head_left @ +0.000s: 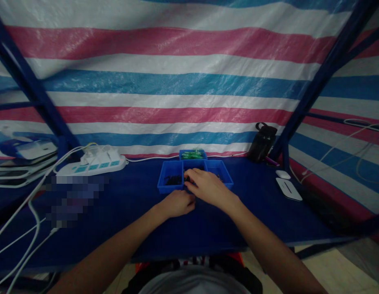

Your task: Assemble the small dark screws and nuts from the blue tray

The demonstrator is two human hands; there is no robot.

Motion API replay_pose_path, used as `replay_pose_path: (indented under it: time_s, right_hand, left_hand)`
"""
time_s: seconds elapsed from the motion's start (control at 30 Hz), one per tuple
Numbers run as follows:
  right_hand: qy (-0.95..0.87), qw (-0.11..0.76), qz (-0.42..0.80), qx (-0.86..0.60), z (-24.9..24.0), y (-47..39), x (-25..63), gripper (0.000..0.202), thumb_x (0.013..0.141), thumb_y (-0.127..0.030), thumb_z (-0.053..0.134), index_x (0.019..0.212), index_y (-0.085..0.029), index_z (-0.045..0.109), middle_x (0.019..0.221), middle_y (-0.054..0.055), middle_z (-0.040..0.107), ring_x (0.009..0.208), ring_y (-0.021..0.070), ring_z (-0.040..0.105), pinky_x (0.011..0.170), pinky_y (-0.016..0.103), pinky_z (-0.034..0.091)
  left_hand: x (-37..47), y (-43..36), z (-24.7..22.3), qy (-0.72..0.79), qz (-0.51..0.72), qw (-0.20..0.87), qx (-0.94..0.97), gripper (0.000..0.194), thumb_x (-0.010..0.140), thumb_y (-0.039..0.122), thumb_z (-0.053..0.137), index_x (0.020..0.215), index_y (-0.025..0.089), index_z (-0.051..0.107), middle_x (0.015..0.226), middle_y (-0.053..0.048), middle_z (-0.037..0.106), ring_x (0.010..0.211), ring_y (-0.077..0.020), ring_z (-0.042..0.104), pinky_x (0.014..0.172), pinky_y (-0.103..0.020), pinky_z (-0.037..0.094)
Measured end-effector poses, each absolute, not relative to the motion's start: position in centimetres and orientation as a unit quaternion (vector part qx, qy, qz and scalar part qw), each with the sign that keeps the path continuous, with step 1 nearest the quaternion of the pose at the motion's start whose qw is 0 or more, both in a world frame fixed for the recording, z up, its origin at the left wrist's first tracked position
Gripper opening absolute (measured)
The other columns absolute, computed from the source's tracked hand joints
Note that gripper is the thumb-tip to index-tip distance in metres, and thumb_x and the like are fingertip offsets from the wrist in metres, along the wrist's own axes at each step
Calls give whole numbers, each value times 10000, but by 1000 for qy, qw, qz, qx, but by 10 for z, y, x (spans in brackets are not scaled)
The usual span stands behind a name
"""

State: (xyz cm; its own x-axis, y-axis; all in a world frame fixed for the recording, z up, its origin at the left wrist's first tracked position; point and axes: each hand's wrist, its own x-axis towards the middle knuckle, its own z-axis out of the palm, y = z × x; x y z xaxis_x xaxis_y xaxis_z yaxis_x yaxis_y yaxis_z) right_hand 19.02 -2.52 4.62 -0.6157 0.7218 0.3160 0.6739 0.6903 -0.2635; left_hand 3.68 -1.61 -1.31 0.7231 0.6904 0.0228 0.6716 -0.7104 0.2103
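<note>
My left hand [179, 203] rests on the blue table in front of the bins, its fingers curled closed; whatever they hold, if anything, is hidden. My right hand [207, 187] reaches over the middle blue bin [193, 162], thumb and fingers bent together at its left side. Something small and dark shows by those fingertips, too unclear to name. In the left blue bin [160, 185] lie several small black pieces [173, 180]. The right blue bin [227, 173] is partly behind my right hand, with a few tiny pieces visible. Behind stands a blue bin [180, 154] of green pieces [193, 154].
At the left are a white power strip [94, 166] with plugs, white cables [33, 208] and stacked devices [22, 169]. A black bottle [262, 143], a white case [282, 174] and a flat white device [289, 189] stand right. Blue frame posts [311, 94] flank the striped sheet [177, 85].
</note>
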Motion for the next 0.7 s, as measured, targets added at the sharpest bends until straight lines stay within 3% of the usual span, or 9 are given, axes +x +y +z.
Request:
replay_pose_path:
  time_s: [0.1, 0.2, 0.37, 0.7]
  right_hand:
    - [-873, 104, -36, -475, 32, 3, 214, 168, 890, -177, 469, 999, -137, 590, 961, 102, 601, 886, 209, 569, 754, 307, 431]
    - [-880, 44, -115, -458, 16, 17, 217, 181, 869, -109, 451, 955, -122, 609, 974, 126, 603, 918, 230, 539, 747, 314, 409]
    - [-892, 43, -172, -417, 10, 22, 202, 194, 870, -127, 452, 915, -124, 641, 979, 144, 604, 948, 261, 492, 771, 367, 372]
    - [-899, 24, -157, -408, 1, 34, 199, 196, 878, -139, 447, 930, -129, 635, 949, 122, 628, 921, 234, 526, 771, 348, 367]
  left_hand:
    - [38, -16, -14, 371, 24, 47, 927, 262, 890, 299, 435, 740, 167, 604, 675, -58, 635, 620, -181, 600, 586, -254, 414]
    - [37, -16, -12, 366, 18, 31, 930, 277, 892, 310, 432, 715, 172, 595, 639, -48, 625, 594, -171, 591, 548, -241, 383]
    - [35, -15, -7, 354, 27, 57, 933, 289, 889, 323, 449, 676, 175, 577, 591, -19, 594, 545, -141, 557, 498, -229, 322]
    - [33, -14, -5, 353, 37, 75, 932, 273, 878, 323, 483, 666, 176, 573, 590, -2, 588, 533, -125, 537, 486, -233, 286]
